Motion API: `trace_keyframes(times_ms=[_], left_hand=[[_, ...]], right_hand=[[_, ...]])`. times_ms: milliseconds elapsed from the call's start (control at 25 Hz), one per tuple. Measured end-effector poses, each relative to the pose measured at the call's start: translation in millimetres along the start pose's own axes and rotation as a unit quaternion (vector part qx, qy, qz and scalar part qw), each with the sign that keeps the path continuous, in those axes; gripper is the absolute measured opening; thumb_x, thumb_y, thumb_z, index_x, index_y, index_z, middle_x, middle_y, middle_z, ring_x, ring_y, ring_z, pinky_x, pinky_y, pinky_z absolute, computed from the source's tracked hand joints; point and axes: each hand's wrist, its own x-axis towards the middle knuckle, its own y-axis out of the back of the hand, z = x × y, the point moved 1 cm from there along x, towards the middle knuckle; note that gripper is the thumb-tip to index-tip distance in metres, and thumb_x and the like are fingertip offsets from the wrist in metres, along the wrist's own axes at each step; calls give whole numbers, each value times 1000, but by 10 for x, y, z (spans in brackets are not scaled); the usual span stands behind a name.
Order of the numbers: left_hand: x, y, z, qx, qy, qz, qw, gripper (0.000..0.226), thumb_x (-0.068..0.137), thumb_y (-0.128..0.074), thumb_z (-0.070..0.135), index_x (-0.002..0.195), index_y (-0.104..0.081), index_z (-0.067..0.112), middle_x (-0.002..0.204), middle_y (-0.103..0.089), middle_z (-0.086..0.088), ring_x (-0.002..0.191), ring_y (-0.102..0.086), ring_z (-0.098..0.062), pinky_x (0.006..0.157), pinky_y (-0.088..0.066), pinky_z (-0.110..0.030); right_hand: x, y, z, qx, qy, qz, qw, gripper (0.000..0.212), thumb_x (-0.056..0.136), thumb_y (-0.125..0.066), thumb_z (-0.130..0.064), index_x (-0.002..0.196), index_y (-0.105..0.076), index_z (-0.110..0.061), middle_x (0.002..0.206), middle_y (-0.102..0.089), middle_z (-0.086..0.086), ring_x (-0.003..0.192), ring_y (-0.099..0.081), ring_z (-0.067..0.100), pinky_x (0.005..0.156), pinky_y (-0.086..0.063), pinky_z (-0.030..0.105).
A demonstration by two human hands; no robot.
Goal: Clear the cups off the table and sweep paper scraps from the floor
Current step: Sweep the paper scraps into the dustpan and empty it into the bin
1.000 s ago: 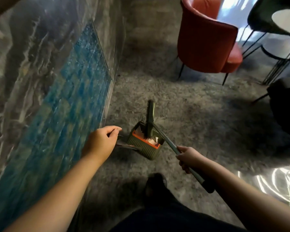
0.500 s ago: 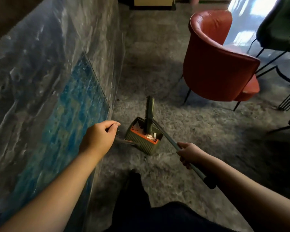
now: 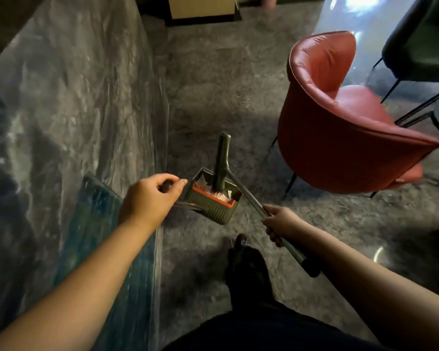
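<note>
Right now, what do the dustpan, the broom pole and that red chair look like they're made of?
Dustpan: looks like matte green moulded plastic, with a ribbed wall and an orange rim.
Broom pole: probably metal, grey with a dull sheen and a black grip at its end.
Red chair: leather or faux leather, smooth and creased with piped seams, on thin dark legs, likely metal.

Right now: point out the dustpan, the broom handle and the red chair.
dustpan [image 3: 211, 207]: head view, on its ribbed green side wall.
broom handle [image 3: 251, 198]: head view, on the bare metal shaft above the right hand.
red chair [image 3: 340, 153]: head view, on the outer backrest.
</note>
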Motion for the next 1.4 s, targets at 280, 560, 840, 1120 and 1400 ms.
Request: trace_keyframes(times_ms=[280, 560, 840, 1120, 1400], left_hand=[[2552, -318, 272, 9, -4, 1, 1000, 21, 72, -71, 55, 89, -65, 44, 77, -66, 17, 76, -66, -13, 70, -56, -36], [5009, -491, 396, 33, -65, -11, 997, 32, 77, -70, 53, 106, -58, 52, 75, -63, 15, 69, -58, -5, 56, -44, -20], [7487, -747, 591, 69, -133, -39, 988, 16, 80, -71, 46, 94, -62, 44, 68, -63, 14, 61, -59, -6, 53, -46, -23], [9744, -1417, 1104, 82, -167, -33, 982, 13, 81, -68, 49, 84, -58, 42, 62, -61, 12, 57, -57, -7, 49, -48, -28], [11943, -2290, 2059, 90, -141, -30, 985, 22, 81, -67, 50, 79, -59, 29, 62, -64, 4, 58, -59, -19, 51, -52, -39]], right_hand=[[1771, 831, -1779, -38, 6, 6, 999, 50, 92, -42, 0, 138, -47, -18, 60, -50, 5, 35, -45, 12, 34, -39, 21], [3492, 1322, -3314, -18, 22, 29, 999, 46, 90, -45, 2, 130, -53, -20, 59, -48, 6, 29, -44, 10, 31, -39, 20], [5061, 1818, -4827, 24, 6, 63, 998, 53, 92, -49, -1, 141, -45, -20, 64, -54, 9, 30, -48, 10, 32, -42, 21], [6548, 2810, -6042, 62, 6, 88, 994, 37, 92, -47, 1, 125, -55, -14, 61, -49, 8, 38, -45, 15, 32, -38, 19], [8015, 4434, -7373, 96, -27, 75, 992, 46, 94, -46, -4, 136, -47, -23, 66, -49, 8, 44, -46, 15, 39, -40, 23]])
